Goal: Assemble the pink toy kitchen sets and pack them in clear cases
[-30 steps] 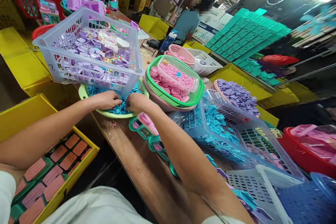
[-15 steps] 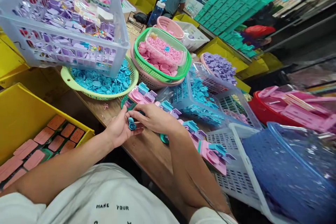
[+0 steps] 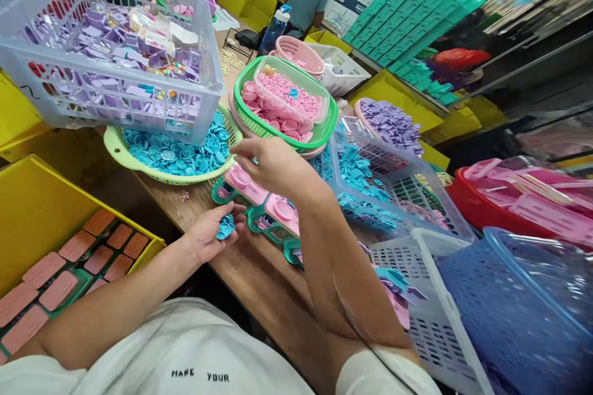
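The left hand (image 3: pixel 215 233) is turning its palm upward above the near edge of the brown wooden counter (image 3: pixel 259 278), cupping a few small round blue plastic pieces (image 3: pixel 225 227) with its fingers curling loosely about them. The pieces are lying in the palm toward the fingers; being round, they are showing no clear long axis, and the uppermost one is facing up toward the camera, slightly tilted.

The right hand (image 3: pixel 269 163) is reaching across with its back upward and its fingers bending down, pointing toward the left, just beside the rim of a light-green oval plastic basket (image 3: pixel 115 157). Whether those fingers are gripping anything cannot be told.

Beneath the right hand and forearm, pink-and-teal plastic toy cases (image 3: pixel 283 210) are standing in a row. The row is running along the counter, slanting from the upper left to the lower right, and the long axes of the pink tops are following that same slant. The forearm is hiding part of the row.

The oval basket is holding many loose blue round pieces (image 3: pixel 180 157). A translucent plastic crate of purple parts (image 3: pixel 111 83) is overhanging its far side, and a bright-green oval basket (image 3: pixel 332 129) with pink parts is sitting to its right.
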Demonstrator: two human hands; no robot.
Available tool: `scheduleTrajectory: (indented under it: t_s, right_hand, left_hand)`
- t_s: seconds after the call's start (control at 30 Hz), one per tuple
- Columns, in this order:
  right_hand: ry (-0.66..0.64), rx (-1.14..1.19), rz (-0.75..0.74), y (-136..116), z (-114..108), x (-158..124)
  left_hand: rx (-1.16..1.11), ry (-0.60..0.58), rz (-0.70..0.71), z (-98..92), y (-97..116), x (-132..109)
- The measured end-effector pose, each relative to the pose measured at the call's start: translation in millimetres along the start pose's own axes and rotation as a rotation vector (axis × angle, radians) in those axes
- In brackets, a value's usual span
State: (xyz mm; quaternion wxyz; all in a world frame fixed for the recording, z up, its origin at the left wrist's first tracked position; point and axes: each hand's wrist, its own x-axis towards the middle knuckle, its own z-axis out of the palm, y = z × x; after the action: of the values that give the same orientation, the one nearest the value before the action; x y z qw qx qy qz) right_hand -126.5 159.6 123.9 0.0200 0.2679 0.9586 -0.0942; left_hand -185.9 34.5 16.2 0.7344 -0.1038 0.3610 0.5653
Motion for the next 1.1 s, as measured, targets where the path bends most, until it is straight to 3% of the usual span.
scheduleTrajectory:
  t_s: [0.07, 0.17, 0.27, 0.57, 0.77, 1.1]
  right_hand:
    - [-0.08, -0.118, -0.062, 1, 3, 37]
    - [-0.302, -0.24, -0.128, 0, 18, 85]
    - [-0.386, -0.319, -0.165, 0, 36, 109]
    - [-0.458, -0.273, -0.25, 10, 38, 111]
    - [-0.403, -0.265, -0.25, 9, 51, 116]
    - [-0.516, 0.45, 0.076, 29, 30, 120]
  left_hand:
    - [-0.011, 0.016, 0.007, 0.5, 4, -2]
    - [-0.041, -0.005, 0.057, 0.0, 12, -6]
    - [-0.062, -0.009, 0.101, -4.0, 19, -8]
    - [-0.055, 0.005, 0.074, -13.5, 21, 1]
    - [-0.043, 0.019, 0.076, -14.3, 22, 4]
    - [-0.028, 0.011, 0.093, -19.5, 23, 6]
